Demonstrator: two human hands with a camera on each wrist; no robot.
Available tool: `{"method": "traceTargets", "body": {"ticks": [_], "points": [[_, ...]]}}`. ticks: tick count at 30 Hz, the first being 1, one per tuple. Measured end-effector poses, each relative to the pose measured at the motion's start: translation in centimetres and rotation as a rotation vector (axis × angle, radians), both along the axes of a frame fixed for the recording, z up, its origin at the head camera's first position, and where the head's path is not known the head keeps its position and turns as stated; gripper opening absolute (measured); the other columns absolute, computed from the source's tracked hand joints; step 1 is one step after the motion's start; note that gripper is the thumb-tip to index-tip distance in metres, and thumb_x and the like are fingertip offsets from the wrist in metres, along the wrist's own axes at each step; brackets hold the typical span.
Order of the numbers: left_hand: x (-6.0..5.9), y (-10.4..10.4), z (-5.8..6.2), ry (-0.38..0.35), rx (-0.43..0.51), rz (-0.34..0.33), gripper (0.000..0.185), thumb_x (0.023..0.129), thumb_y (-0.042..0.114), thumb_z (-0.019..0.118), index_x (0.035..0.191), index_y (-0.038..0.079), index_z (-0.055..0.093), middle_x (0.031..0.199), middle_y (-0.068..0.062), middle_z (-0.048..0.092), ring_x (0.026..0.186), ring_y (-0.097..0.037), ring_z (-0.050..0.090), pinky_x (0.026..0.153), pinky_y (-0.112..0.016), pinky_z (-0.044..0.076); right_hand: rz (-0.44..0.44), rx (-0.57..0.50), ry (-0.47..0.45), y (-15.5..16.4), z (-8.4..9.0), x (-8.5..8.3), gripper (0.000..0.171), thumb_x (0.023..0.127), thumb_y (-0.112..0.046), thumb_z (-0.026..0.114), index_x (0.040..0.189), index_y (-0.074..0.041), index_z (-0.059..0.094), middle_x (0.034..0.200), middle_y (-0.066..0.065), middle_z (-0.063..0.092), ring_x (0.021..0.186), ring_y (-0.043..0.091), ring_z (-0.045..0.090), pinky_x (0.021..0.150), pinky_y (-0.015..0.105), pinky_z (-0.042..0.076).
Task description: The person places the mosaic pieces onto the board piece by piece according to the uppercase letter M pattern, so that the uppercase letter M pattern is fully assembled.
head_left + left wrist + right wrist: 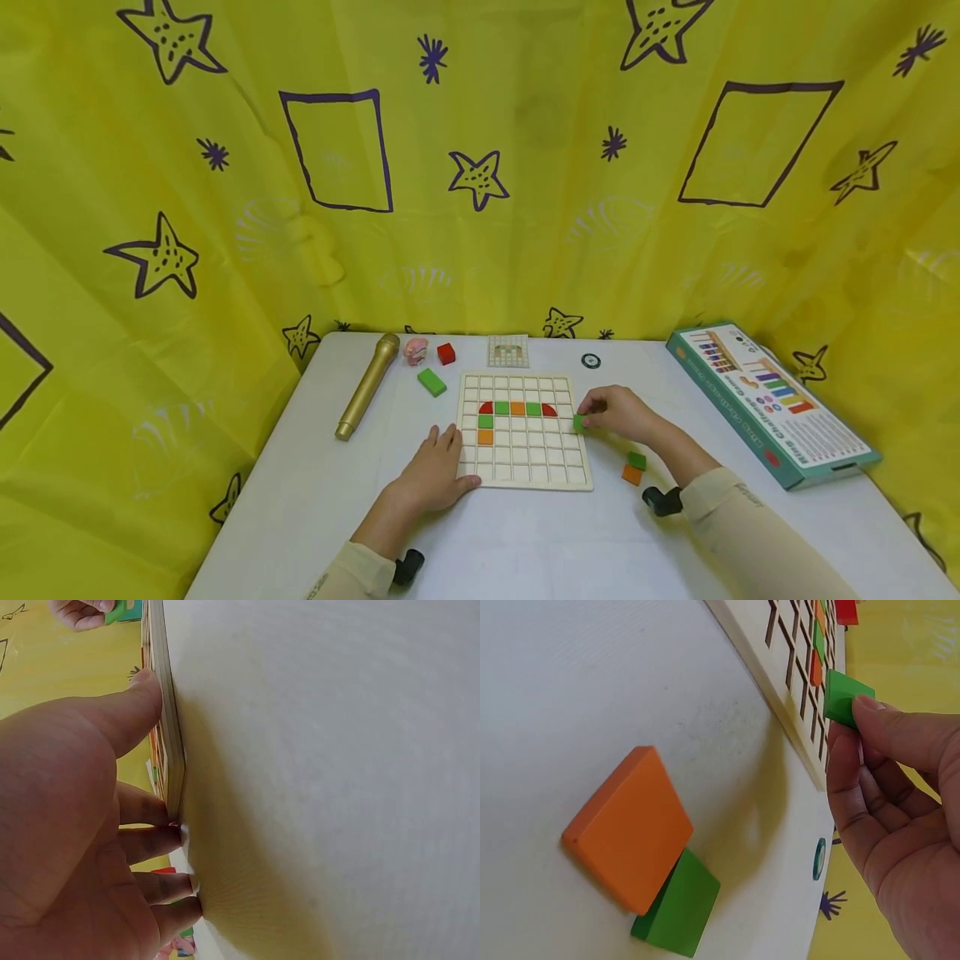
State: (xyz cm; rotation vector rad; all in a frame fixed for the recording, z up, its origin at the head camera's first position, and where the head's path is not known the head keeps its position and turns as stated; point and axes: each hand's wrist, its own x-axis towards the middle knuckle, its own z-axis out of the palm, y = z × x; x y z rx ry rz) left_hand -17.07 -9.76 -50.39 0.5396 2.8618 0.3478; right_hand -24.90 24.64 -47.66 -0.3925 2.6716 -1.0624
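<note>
Our right hand [622,414] pinches 1 green block [579,422] between thumb and fingertips at the right edge of the grid board [522,430]. Our left hand [435,475] rests with fingers spread against the board's left edge. We judge the block could catch on a grid wall and nudge the placed pieces.

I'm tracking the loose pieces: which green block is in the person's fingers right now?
The small green square at the grid board's right edge, pinched by the right hand. The other loose greens lie untouched: one beside the orange block, one long block near the microphone.
</note>
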Motion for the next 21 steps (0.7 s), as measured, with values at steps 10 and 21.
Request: {"method": "traceTargets", "body": {"ticks": [10,21], "points": [[-0.1,0.0,0.0,0.011,-0.005,-0.001,0.088,0.095,0.053,0.063,0.15,-0.009,0.036,0.158,-0.024,0.033,0.146,-0.049,0.024,0.117,-0.052,0.028,0.007,0.004,-0.009,-1.5,0.7,-0.4,0.005,0.09,-0.006,0.074,0.094,-0.01,0.072,0.087,0.0,0.066,0.083,0.02,0.056,0.076,0.033,0.051],[-0.1,0.0,-0.2,0.014,0.002,0.0,0.088,0.095,0.053,0.062,0.151,-0.009,0.036,0.158,-0.024,0.032,0.146,-0.049,0.024,0.118,-0.051,0.027,0.024,0.008,-0.013,-3.3,0.6,-1.3,0.005,0.09,-0.008,0.075,0.094,-0.011,0.074,0.089,-0.001,0.067,0.084,0.019,0.057,0.076,0.032,0.05]]}}
